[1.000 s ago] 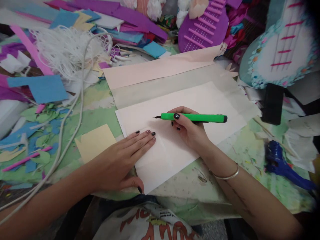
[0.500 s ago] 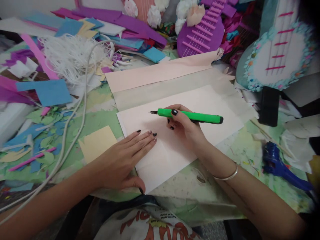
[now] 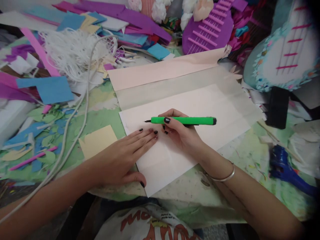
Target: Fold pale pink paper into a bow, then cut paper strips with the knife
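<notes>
My left hand (image 3: pixel 127 156) lies flat with fingers stretched out over the left edge of a white sheet of paper (image 3: pixel 200 106). In my right hand (image 3: pixel 183 133) is a green pen (image 3: pixel 182 121), pinched between thumb and fingers and lying almost level. Its thin dark tip points left, just beyond my left fingertips and over the sheet; I cannot tell whether it touches the paper. Behind the sheet lies pale pink paper (image 3: pixel 162 71) with a greyish, thin strip in front of it. A square of yellow paper (image 3: pixel 97 140) sits left of my left hand.
A white cord (image 3: pixel 86 100) runs down the left side, past tangled white string (image 3: pixel 70 53) and coloured paper scraps. A purple paper guitar (image 3: pixel 207 31) stands at the back. To the right are a flower-edged instrument (image 3: pixel 285 63), a black block (image 3: pixel 278 107) and a blue-handled tool (image 3: pixel 290 171).
My right hand has moved the pen left and slightly down, nearer to my left fingertips. My left hand stays flat on the sheet. The camera view has shifted a little.
</notes>
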Action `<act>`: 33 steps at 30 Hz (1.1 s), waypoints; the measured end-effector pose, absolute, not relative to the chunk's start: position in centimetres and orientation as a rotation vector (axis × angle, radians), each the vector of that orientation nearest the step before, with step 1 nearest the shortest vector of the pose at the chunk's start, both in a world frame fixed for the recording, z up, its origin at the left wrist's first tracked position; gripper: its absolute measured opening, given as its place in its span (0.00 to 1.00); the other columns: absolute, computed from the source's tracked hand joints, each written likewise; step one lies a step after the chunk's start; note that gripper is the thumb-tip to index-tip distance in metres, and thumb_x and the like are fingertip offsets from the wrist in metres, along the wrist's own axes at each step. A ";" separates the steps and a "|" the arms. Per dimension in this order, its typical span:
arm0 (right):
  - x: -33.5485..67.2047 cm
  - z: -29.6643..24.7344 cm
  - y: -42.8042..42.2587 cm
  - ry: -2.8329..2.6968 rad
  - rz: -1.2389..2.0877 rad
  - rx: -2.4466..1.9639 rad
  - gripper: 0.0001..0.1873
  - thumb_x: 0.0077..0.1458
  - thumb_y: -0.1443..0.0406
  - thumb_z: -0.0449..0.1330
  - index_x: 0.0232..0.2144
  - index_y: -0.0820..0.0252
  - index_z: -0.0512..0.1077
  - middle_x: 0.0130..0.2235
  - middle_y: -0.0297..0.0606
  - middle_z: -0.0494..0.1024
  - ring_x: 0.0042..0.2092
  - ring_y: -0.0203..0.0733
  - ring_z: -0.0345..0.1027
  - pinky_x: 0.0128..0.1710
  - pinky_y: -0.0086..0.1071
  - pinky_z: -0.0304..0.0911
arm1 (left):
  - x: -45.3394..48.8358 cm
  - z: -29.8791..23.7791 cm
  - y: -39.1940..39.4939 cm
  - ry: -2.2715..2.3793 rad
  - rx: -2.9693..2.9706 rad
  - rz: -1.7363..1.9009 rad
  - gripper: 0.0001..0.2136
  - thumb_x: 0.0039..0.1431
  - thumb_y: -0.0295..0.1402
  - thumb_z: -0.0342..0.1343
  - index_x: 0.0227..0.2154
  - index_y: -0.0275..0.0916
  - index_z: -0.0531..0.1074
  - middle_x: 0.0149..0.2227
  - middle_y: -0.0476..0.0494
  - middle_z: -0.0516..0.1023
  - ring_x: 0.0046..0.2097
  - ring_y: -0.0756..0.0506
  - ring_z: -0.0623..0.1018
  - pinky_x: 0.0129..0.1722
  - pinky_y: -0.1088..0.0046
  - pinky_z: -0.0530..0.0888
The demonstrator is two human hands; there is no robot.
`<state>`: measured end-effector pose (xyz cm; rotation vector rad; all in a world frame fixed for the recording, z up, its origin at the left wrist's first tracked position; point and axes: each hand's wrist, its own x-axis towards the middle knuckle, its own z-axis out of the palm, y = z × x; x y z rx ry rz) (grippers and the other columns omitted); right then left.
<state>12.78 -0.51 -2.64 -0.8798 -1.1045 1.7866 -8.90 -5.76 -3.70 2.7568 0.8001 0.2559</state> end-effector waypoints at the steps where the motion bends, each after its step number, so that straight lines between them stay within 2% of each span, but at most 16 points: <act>1: 12.8 -2.6 -0.5 -1.106 1.791 -0.878 0.07 0.52 0.60 0.63 0.31 0.57 0.71 0.27 0.30 0.68 0.27 0.31 0.57 0.28 0.28 0.54 | -9.0 -3.7 -5.7 0.792 2.755 0.251 0.47 0.55 0.58 0.47 0.66 0.31 0.36 0.66 0.28 0.50 0.67 0.33 0.51 0.64 0.53 0.50; 12: 12.9 -3.1 -0.3 -1.137 1.801 -0.847 0.07 0.52 0.60 0.63 0.31 0.56 0.72 0.27 0.30 0.67 0.28 0.32 0.57 0.29 0.29 0.55 | -9.2 -3.5 -5.3 0.746 2.779 0.210 0.47 0.56 0.59 0.46 0.66 0.31 0.35 0.66 0.28 0.48 0.67 0.35 0.50 0.65 0.56 0.49; 19: 12.9 -3.1 -0.3 -1.086 1.820 -0.837 0.08 0.52 0.60 0.63 0.32 0.56 0.71 0.26 0.30 0.66 0.28 0.32 0.55 0.29 0.29 0.53 | -8.9 -3.4 -5.9 0.805 2.785 0.249 0.46 0.56 0.57 0.48 0.66 0.29 0.38 0.66 0.26 0.49 0.67 0.32 0.50 0.64 0.52 0.50; 23: 12.8 -3.1 0.2 -0.920 1.873 -0.765 0.09 0.51 0.59 0.63 0.29 0.57 0.70 0.27 0.30 0.65 0.27 0.32 0.53 0.27 0.29 0.52 | -7.6 -2.6 -8.2 0.751 2.823 0.357 0.37 0.58 0.51 0.50 0.63 0.29 0.53 0.63 0.28 0.59 0.66 0.32 0.52 0.64 0.47 0.49; 26: 13.0 -3.0 0.5 -0.737 1.877 -0.731 0.10 0.49 0.59 0.63 0.26 0.57 0.67 0.26 0.29 0.63 0.25 0.31 0.49 0.25 0.30 0.49 | -6.3 -2.3 -10.2 0.694 2.849 0.487 0.24 0.61 0.39 0.52 0.54 0.28 0.65 0.56 0.31 0.70 0.63 0.36 0.62 0.63 0.55 0.58; 29: 13.3 -3.0 0.7 -0.686 1.823 -0.746 0.12 0.48 0.57 0.63 0.25 0.56 0.66 0.24 0.28 0.59 0.24 0.32 0.46 0.25 0.32 0.48 | -5.5 -2.5 -11.1 0.795 2.801 0.597 0.16 0.62 0.33 0.51 0.49 0.29 0.69 0.51 0.34 0.75 0.58 0.40 0.69 0.59 0.62 0.66; 33: 13.8 -3.1 0.8 -0.711 1.766 -0.761 0.13 0.48 0.54 0.61 0.26 0.55 0.66 0.23 0.27 0.56 0.24 0.33 0.44 0.26 0.33 0.49 | -5.4 -3.4 -10.9 0.830 2.763 0.640 0.13 0.63 0.27 0.49 0.48 0.35 0.70 0.49 0.39 0.77 0.58 0.43 0.70 0.58 0.61 0.68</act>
